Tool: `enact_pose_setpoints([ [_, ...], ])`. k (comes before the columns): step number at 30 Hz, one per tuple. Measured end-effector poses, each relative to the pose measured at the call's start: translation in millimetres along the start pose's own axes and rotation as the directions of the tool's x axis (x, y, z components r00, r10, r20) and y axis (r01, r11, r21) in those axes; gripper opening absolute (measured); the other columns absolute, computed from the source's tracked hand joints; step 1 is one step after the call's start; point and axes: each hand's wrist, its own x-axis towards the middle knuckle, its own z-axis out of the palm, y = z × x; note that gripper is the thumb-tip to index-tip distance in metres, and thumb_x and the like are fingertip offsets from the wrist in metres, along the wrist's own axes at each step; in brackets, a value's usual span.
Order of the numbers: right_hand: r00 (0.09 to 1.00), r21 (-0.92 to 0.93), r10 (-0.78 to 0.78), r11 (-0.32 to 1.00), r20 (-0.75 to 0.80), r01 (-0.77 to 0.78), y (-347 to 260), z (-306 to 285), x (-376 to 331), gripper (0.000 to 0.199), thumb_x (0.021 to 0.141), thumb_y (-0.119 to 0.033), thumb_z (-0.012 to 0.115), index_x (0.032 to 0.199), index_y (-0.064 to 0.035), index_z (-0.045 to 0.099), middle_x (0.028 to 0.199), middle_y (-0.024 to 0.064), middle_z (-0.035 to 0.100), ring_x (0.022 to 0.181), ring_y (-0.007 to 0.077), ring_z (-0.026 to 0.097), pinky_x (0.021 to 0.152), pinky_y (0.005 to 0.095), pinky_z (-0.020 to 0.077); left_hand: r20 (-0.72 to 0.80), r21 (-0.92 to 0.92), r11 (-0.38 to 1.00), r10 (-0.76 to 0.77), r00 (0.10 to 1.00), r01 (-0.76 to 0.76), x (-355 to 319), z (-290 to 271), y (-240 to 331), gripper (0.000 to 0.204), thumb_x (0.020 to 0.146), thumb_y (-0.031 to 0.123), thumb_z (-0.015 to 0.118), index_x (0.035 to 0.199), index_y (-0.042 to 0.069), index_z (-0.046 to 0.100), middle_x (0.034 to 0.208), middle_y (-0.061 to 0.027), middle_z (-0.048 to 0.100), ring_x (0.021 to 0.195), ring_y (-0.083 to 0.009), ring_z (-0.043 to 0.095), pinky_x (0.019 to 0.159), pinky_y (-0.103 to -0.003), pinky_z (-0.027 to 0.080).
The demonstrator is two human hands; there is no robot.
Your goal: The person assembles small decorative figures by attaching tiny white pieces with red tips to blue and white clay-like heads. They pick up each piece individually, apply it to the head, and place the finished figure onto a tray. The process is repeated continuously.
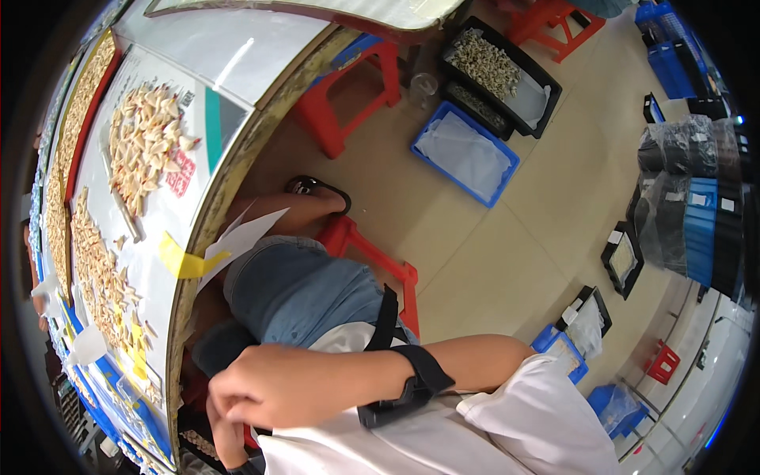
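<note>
My right hand [265, 389] reaches across my lap from the right, a black strap with a dark device around its wrist. Its fingers are curled, and whatever they may hold is hidden. Beneath it, my left hand [228, 442] shows in part, its fingertips covered by the right hand. The two hands meet beside the table edge. Just below them is a dark tray [199, 445] with small pale pieces in it. On the white table [150, 255] lie a pile of larger cream-coloured pieces [146, 142] and a spread of smaller ones [99, 273].
A thin stick [123, 202] lies between the piles. Yellow tape [180, 257] holds paper at the table edge. Red stools [336, 103] stand nearby. On the floor are a black tray of pale pieces [546, 99], a blue lined tray [495, 186] and wrapped crates [673, 214].
</note>
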Motion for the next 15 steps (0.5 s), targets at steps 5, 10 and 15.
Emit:
enact_pose_setpoints([
  [5, 0.941, -0.056, 0.189, 0.975, -0.28, -0.213, 108.3, -71.5, -42.4, 0.014, 0.075, -0.013, 0.054, 0.081, -0.0022, 0.062, 0.072, 0.0107, 0.062, 0.069, 0.0221, 0.061, 0.062, 0.0335, 0.0461, 0.012, -0.358, 0.905, 0.251, 0.968, -0.23, -28.5, 39.5, 32.0, 0.056, 0.078, 0.019, 0.06, 0.123, -0.003, 0.036, 0.116, -0.015, 0.049, 0.105, -0.0225, 0.048, 0.09, -0.031, 0.038],
  [10, 0.495, -0.324, 0.299, 0.473, -0.816, -0.82, 200.5, -177.7, -122.9, 0.02, 0.071, -0.014, 0.055, 0.087, -0.0069, 0.063, 0.086, 0.0158, 0.063, 0.081, 0.0324, 0.059, 0.073, 0.037, 0.0477, -0.207, -0.699, 0.62, 0.303, 0.93, -0.357, -35.3, 18.2, 26.8, 0.066, 0.081, 0.046, 0.055, 0.119, -0.006, 0.039, 0.124, -0.0193, 0.046, 0.11, -0.0305, 0.047, 0.091, -0.041, 0.039],
  [15, 0.288, -0.136, 0.475, 0.328, -0.832, -0.935, 318.6, -223.3, -186.7, 0.02, 0.073, -0.014, 0.051, 0.085, -0.0057, 0.064, 0.089, 0.017, 0.063, 0.083, 0.0314, 0.06, 0.073, 0.039, 0.048, -0.383, -0.67, 0.591, 0.243, 0.891, -0.449, -31.3, 30.3, 52.9, 0.044, 0.083, 0.03, 0.058, 0.106, -0.005, 0.047, 0.104, -0.0154, 0.054, 0.101, -0.0249, 0.05, 0.087, -0.036, 0.042],
])
